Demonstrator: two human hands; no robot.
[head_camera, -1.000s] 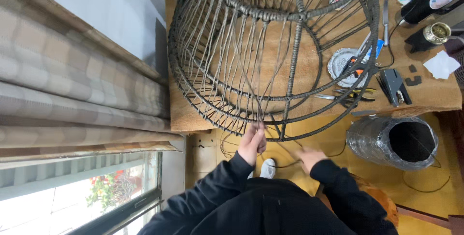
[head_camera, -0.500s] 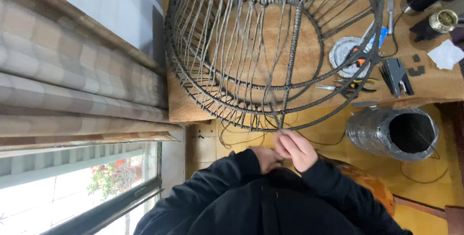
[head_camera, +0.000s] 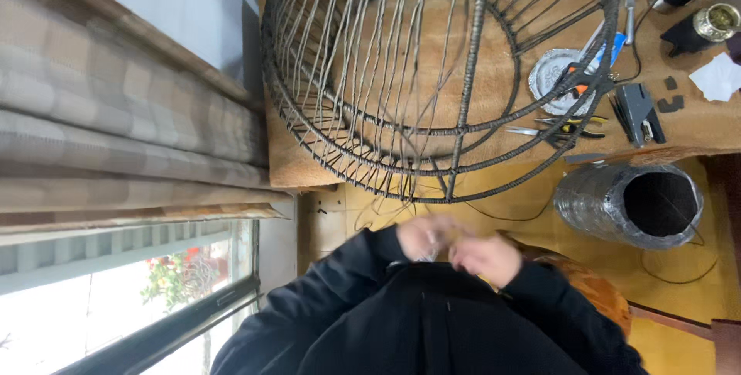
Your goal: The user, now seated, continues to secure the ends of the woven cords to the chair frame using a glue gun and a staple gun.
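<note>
A large round frame wound with dark grey cord (head_camera: 432, 74) lies on a wooden table (head_camera: 309, 167). Thin loose strands (head_camera: 390, 205) hang from its lower rim toward me. My left hand (head_camera: 421, 236) and my right hand (head_camera: 488, 258) are pressed close together in front of my chest, just below the frame and apart from it. Both are blurred, with curled fingers, and I cannot tell whether a strand is between them. My black sleeves fill the bottom of the view.
Pliers and scissors (head_camera: 559, 128), a round foil dish (head_camera: 556, 78), a black stapler-like tool (head_camera: 637, 109) and white paper (head_camera: 718, 78) lie on the table's right side. A silver-wrapped cylinder with a dark opening (head_camera: 629, 205) sits below. A curtain (head_camera: 116, 128) and a window (head_camera: 116, 298) are at the left.
My left hand has come off the frame's lower rim and drawn back toward my chest. Both hands have met there, and the view has shifted slightly.
</note>
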